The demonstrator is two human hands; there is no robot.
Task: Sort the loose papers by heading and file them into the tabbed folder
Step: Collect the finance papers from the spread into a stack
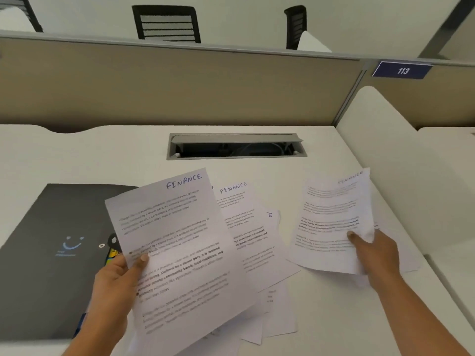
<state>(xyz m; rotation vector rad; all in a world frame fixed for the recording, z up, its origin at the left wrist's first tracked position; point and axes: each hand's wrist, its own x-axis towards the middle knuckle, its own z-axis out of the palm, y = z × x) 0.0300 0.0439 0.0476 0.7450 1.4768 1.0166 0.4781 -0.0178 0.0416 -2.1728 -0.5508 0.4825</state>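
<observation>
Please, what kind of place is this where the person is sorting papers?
Most likely a shared office. A fabric partition carries a plate numbered 113, the white desk has a built-in cable box, and mesh office chairs stand behind the partition.

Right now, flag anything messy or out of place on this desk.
The loose papers lie fanned crookedly in an overlapping pile. The sheet in the right hand looks crumpled. The dark folder sits closed.
</observation>
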